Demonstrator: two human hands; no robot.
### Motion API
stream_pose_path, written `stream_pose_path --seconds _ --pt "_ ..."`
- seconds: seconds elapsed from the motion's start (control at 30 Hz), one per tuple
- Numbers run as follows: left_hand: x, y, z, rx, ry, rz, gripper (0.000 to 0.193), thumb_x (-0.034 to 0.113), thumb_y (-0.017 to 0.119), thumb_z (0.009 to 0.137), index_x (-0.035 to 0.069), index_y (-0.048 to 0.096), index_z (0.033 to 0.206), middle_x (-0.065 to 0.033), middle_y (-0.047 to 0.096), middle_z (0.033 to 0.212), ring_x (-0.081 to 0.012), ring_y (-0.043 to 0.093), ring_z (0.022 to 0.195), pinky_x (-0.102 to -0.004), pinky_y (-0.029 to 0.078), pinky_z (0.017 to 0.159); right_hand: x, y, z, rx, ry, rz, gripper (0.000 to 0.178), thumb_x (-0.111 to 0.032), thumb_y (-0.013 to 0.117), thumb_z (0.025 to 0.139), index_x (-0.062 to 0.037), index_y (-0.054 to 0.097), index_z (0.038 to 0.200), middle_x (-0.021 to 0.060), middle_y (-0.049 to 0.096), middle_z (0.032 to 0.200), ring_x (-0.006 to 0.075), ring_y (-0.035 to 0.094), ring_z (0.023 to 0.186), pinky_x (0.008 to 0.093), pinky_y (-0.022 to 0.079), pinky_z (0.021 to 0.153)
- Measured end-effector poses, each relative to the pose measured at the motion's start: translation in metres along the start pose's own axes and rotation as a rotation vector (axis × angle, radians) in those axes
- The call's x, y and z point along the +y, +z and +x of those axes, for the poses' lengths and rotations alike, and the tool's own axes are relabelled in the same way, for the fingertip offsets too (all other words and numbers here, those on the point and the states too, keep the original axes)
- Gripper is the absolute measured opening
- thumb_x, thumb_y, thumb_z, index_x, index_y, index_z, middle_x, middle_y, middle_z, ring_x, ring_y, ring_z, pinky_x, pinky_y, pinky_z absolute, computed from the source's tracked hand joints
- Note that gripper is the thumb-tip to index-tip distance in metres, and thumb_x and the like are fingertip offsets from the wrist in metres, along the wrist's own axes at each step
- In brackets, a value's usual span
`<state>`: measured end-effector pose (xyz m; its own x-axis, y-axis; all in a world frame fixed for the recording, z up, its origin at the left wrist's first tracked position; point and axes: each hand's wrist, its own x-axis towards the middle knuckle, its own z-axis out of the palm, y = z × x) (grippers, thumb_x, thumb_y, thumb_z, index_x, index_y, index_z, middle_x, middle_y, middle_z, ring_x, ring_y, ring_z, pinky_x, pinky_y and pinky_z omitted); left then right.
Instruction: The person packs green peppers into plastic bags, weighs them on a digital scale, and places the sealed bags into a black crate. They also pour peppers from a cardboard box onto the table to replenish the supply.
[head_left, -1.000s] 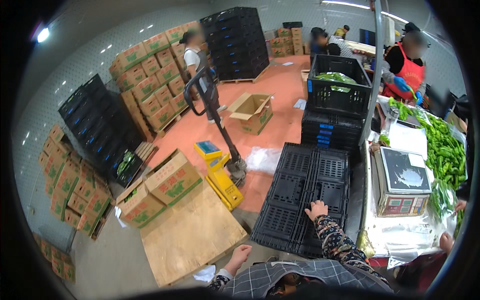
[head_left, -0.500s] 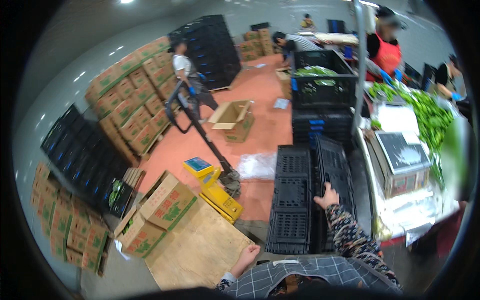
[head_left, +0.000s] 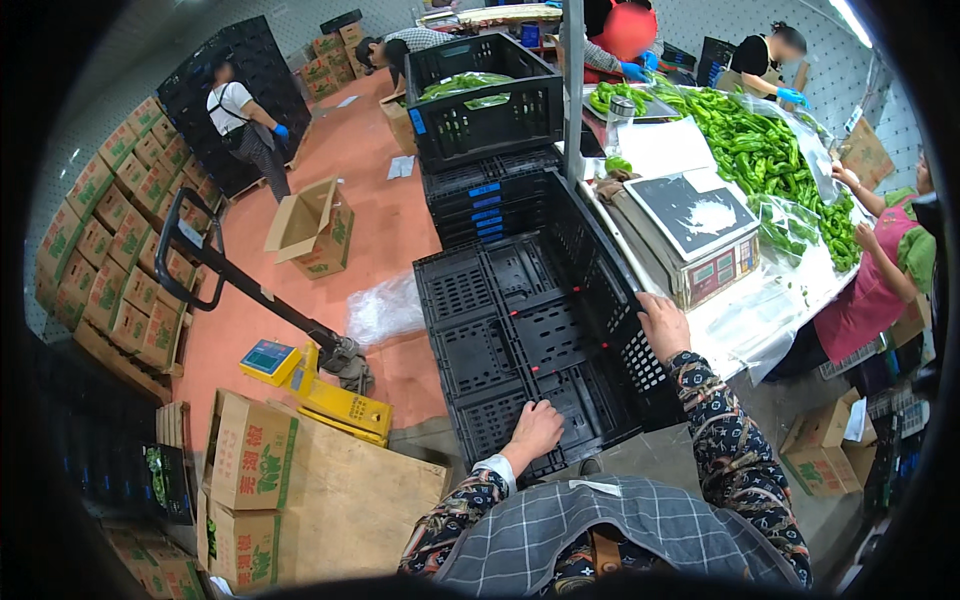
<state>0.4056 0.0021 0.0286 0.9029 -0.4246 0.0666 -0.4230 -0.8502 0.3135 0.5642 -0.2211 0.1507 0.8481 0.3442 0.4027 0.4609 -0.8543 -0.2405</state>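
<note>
In front of me lies a black folding plastic crate point(head_left: 535, 330), partly unfolded. Its long right side wall point(head_left: 610, 280) stands raised, while slotted panels lie flat over the left part. My right hand point(head_left: 663, 325) is closed over the top edge of that raised wall, thumb and fingers on either side. My left hand point(head_left: 538, 428) rests at the near left part of the crate, its fingers curled onto a flat panel; the fingertips are partly hidden. Beyond it, a stack of folded crates point(head_left: 485, 205) carries an open crate point(head_left: 480, 130) with bagged green peppers.
At right, a table point(head_left: 720, 335) holds a scale point(head_left: 692, 215) and piled green peppers point(head_left: 765, 150); several people work around it. A yellow pallet jack point(head_left: 345, 405), a wooden board point(head_left: 350, 490) and cardboard boxes point(head_left: 250, 450) are at left. A metal post point(head_left: 573, 90) rises beside the stack.
The crate's right side wall has swung outward to the right with my right hand on it. My left hand has come from beside the board onto the crate. The view has turned right.
</note>
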Motion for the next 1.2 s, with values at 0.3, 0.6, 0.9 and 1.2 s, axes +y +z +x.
stream_pose_path --seconds 0.3,0.6,0.9,1.2 --pt "-0.004 -0.008 0.041 -0.361 0.0 0.186 0.018 0.024 0.054 0.07 0.011 0.066 0.067 -0.0097 0.065 0.069 -0.0246 0.063 0.068 -0.0367 0.045 0.077 0.005 -0.005 0.009 -0.018 0.096 0.091 0.024 -0.019 0.058 0.08 -0.0119 0.057 0.102 0.0074 0.06 0.09 0.0258 0.056 0.087 0.0351 0.047 0.073" --pt "-0.05 -0.134 0.03 -0.452 -0.472 0.247 0.024 0.023 0.051 0.071 0.007 0.068 0.077 -0.0146 0.065 0.082 -0.0291 0.064 0.08 -0.0392 0.05 0.071 0.008 0.003 0.005 -0.006 0.131 0.166 0.023 -0.022 0.058 0.08 -0.0125 0.058 0.102 0.0086 0.06 0.09 0.0289 0.057 0.083 0.0374 0.047 0.069" --pt "-0.117 -0.121 0.012 -0.511 -0.652 0.335 0.027 0.028 0.056 0.075 0.007 0.066 0.088 -0.0123 0.065 0.091 -0.0289 0.063 0.086 -0.0395 0.05 0.073 0.0 0.004 0.008 -0.016 0.161 0.215 0.024 -0.023 0.059 0.08 -0.0131 0.058 0.102 0.0091 0.06 0.087 0.0299 0.057 0.082 0.0385 0.046 0.069" --pt "-0.083 -0.009 0.052 -0.184 -0.726 -0.028 0.056 0.038 0.055 0.08 0.01 0.04 0.127 -0.0153 0.038 0.132 -0.0342 0.029 0.125 -0.0533 0.023 0.1 0.008 -0.001 0.005 0.021 0.15 0.184 0.022 -0.023 0.059 0.08 -0.0126 0.059 0.1 0.0087 0.061 0.088 0.029 0.058 0.081 0.0369 0.047 0.068"
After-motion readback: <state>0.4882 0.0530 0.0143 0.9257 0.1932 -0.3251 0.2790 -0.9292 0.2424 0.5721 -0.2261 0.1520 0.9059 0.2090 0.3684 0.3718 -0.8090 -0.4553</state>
